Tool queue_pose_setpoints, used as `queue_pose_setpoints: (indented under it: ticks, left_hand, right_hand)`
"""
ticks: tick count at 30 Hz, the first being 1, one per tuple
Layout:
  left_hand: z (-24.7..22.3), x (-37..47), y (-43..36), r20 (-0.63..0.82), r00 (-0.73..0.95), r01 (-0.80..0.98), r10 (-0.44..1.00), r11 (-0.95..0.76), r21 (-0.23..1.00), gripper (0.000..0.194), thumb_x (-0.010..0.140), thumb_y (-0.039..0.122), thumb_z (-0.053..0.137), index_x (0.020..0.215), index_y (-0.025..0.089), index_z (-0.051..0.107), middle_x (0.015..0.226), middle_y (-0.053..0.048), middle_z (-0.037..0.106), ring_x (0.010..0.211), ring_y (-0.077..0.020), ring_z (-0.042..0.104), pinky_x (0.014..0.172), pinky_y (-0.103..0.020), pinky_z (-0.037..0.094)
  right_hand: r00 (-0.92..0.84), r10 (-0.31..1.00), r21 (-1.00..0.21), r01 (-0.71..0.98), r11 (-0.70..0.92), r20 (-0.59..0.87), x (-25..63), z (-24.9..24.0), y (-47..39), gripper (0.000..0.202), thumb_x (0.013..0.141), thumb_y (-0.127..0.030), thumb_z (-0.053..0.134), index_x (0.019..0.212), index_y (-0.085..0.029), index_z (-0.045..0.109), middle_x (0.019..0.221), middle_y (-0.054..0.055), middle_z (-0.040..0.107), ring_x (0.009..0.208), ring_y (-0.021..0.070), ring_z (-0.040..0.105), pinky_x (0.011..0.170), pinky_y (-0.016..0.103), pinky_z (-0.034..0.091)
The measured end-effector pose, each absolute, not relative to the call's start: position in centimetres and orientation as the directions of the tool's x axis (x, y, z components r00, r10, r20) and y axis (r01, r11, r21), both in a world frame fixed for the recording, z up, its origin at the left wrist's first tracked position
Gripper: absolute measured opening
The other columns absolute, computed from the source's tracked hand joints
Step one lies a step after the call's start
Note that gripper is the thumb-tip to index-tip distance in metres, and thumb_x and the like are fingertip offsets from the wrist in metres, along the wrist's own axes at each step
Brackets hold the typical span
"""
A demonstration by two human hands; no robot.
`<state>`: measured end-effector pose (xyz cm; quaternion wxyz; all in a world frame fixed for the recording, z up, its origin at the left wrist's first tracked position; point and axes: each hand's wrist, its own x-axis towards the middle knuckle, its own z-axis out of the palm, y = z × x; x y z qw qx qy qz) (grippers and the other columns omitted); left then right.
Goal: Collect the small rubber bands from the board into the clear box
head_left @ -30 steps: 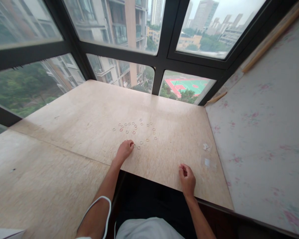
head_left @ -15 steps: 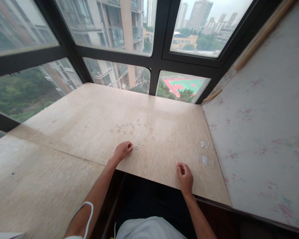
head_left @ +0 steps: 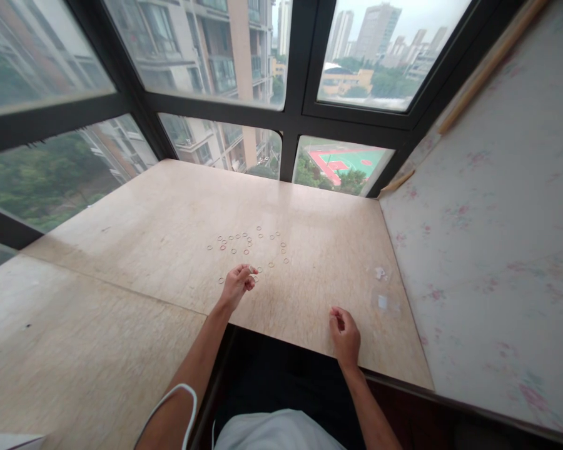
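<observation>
Several small thin rings (head_left: 246, 252) lie scattered in a loose group over the pale stone-patterned surface. My left hand (head_left: 236, 286) is over the near side of this group, thumb and fingertips pinched together; what is between them, if anything, is too small to make out. Close to its fingertips is one ring (head_left: 259, 270), and a single ring (head_left: 221, 280) lies left of the hand. Further right, near the front edge, my right hand (head_left: 346, 334) rests with its fingers curled and closed. Whatever those fingers may hold is hidden.
On the right of the surface (head_left: 309, 219) are a small clear bag with white pieces (head_left: 380, 273) and another clear packet (head_left: 383, 302). Dark window frames (head_left: 291, 147) border the back, and a floral-papered wall (head_left: 478, 250) stands at right. A white object (head_left: 12, 441) shows at lower left.
My left hand has moved slightly to the right and its fingers have shifted. A ring now shows to its left, where the hand was before. My right hand stays nearly still.
</observation>
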<state>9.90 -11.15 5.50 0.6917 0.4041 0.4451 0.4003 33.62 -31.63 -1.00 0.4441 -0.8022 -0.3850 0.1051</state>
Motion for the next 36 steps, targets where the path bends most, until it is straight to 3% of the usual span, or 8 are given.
queue_pose_setpoints:
  ticks: [3, 8, 15, 22, 26, 31, 36]
  left_hand:
    - [6.2, 11.2, -12.0, -0.299, 0.286, -0.332, 0.91, 0.387, 0.86, 0.023, 0.066, 0.031, 0.069, 0.069, 0.015, 0.052, 0.073, 0.0, 0.061, 0.041, -0.0006, 0.037, 0.041, -0.017, 0.029]
    - [7.0, 13.4, -13.1, -0.294, 0.348, -0.394, 0.89, 0.423, 0.816, 0.021, 0.067, 0.027, 0.069, 0.068, 0.015, 0.052, 0.07, 0.001, 0.057, 0.042, 0.0001, 0.033, 0.04, -0.017, 0.028]
    - [7.7, 17.9, -15.3, -0.305, 0.431, -0.306, 0.849, 0.456, 0.836, 0.027, 0.066, 0.029, 0.075, 0.079, 0.015, 0.056, 0.068, 0.003, 0.057, 0.045, -0.0014, 0.042, 0.045, -0.017, 0.034]
    - [8.4, 26.1, -19.5, -0.305, 0.588, -0.156, 0.749, 0.475, 0.866, 0.035, 0.063, 0.034, 0.079, 0.088, 0.014, 0.064, 0.071, 0.0, 0.063, 0.047, -0.0037, 0.047, 0.044, -0.018, 0.033]
    - [7.7, 31.4, -21.5, -0.256, 0.671, -0.017, 0.696, 0.36, 0.933, 0.03, 0.065, 0.036, 0.075, 0.083, 0.013, 0.068, 0.061, 0.0, 0.061, 0.049, -0.007, 0.051, 0.044, -0.018, 0.033]
    - [5.8, 37.1, -21.5, -0.218, 0.683, 0.116, 0.697, 0.191, 0.975, 0.014, 0.071, 0.024, 0.067, 0.079, 0.013, 0.067, 0.069, -0.001, 0.065, 0.05, -0.0066, 0.054, 0.048, -0.018, 0.039]
    - [4.6, 40.3, -20.5, -0.091, 0.678, 0.296, 0.729, -0.157, 0.942, 0.01, 0.075, 0.017, 0.061, 0.082, 0.014, 0.069, 0.075, -0.002, 0.068, 0.057, -0.0088, 0.056, 0.056, -0.021, 0.044]
  right_hand:
    - [0.678, 0.715, -0.798, 0.522, -0.301, 0.173, 33.6, -1.0, -31.7, 0.033, 0.084, -0.04, 0.046, 0.097, -0.017, 0.065, 0.093, 0.011, 0.069, 0.084, 0.0221, 0.063, 0.076, 0.034, 0.05]
    - [0.663, 0.728, -0.816, 0.513, -0.268, 0.178, 33.6, -0.8, -31.8, 0.03, 0.085, -0.038, 0.046, 0.097, -0.017, 0.064, 0.093, 0.01, 0.068, 0.085, 0.0214, 0.062, 0.078, 0.035, 0.05]
    - [0.608, 0.764, -0.822, 0.535, -0.194, 0.215, 33.7, -0.5, -32.0, 0.025, 0.087, -0.032, 0.046, 0.098, -0.019, 0.063, 0.094, 0.008, 0.067, 0.087, 0.0204, 0.062, 0.078, 0.034, 0.051]
    - [0.561, 0.772, -0.794, 0.595, -0.125, 0.299, 33.7, 0.1, -31.8, 0.022, 0.082, -0.016, 0.044, 0.095, -0.019, 0.061, 0.088, 0.005, 0.065, 0.085, 0.0177, 0.061, 0.077, 0.031, 0.049]
    - [0.558, 0.77, -0.758, 0.634, -0.155, 0.309, 33.7, -0.2, -31.7, 0.015, 0.082, -0.015, 0.043, 0.086, -0.019, 0.058, 0.078, 0.003, 0.061, 0.077, 0.0181, 0.058, 0.071, 0.031, 0.047]
    - [0.561, 0.768, -0.762, 0.629, -0.153, 0.309, 33.8, -0.6, -31.8, 0.019, 0.081, -0.012, 0.041, 0.088, -0.018, 0.058, 0.08, 0.005, 0.063, 0.079, 0.0205, 0.059, 0.072, 0.034, 0.047]
    - [0.556, 0.777, -0.796, 0.593, -0.122, 0.295, 33.9, 0.0, -31.9, 0.027, 0.077, -0.008, 0.042, 0.096, -0.018, 0.059, 0.087, 0.006, 0.065, 0.086, 0.0215, 0.06, 0.075, 0.035, 0.047]
